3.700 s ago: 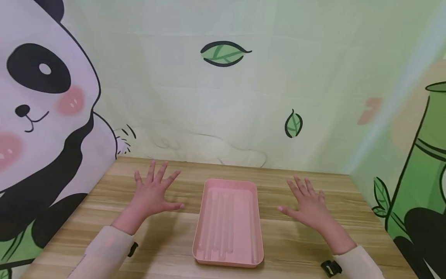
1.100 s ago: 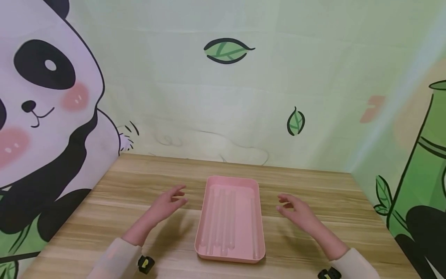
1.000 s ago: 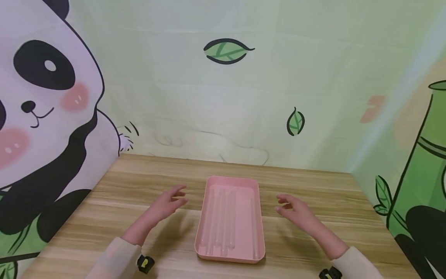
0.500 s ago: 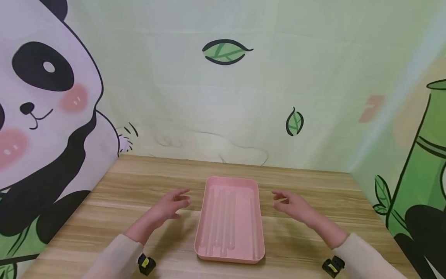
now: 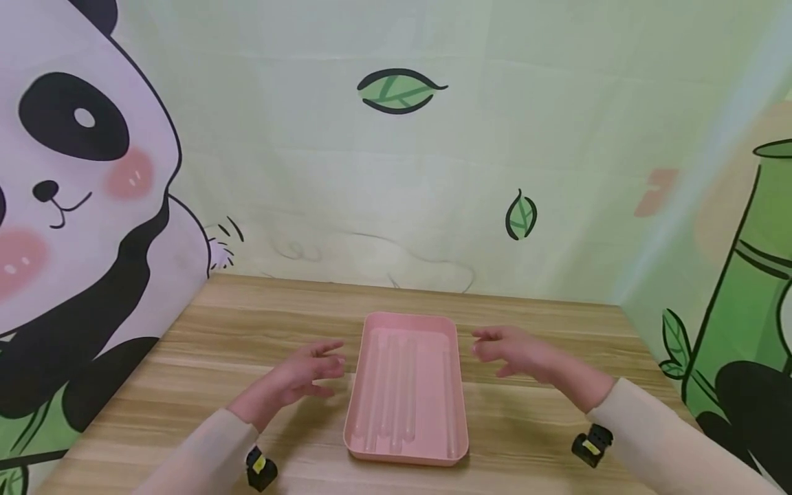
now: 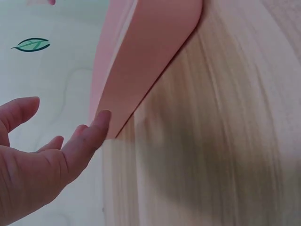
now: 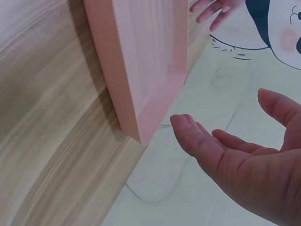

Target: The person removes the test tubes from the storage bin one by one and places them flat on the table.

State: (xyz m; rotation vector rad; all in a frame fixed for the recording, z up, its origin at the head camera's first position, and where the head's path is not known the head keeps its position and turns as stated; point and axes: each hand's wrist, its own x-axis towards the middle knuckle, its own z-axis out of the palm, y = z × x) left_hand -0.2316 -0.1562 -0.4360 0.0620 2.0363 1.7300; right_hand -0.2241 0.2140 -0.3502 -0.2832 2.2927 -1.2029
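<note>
A pink rectangular tray [image 5: 433, 412] lies on the wooden table, with several clear tubes [image 5: 396, 392] side by side in its left part and one tube [image 5: 448, 405] along its right side. Left of the tray, my left hand [image 5: 300, 375] hovers with fingers spread loosely, holding nothing. My right hand [image 5: 516, 354] is raised at the tray's right, fingers slightly bent and empty. The left wrist view has the left hand [image 6: 51, 160] beside the tray's outer wall [image 6: 141, 56]; whether a fingertip touches it I cannot tell. In the right wrist view a gap separates the right hand [image 7: 244, 165] from the tray [image 7: 117, 84].
Wood-grain table [image 5: 260, 316] surrounds the tray. Behind it hangs a pale green cloth [image 5: 297, 137] printed with leaves, a panda at the left and bamboo at the right. A black device with a yellow mark [image 5: 261, 469] is at the left wrist, another [image 5: 592, 445] at the right.
Both hands have moved inward, closer to the tray's sides, and turned from their earlier wide-spread pose. The right forearm has risen in view. The tray and tubes have stayed in place.
</note>
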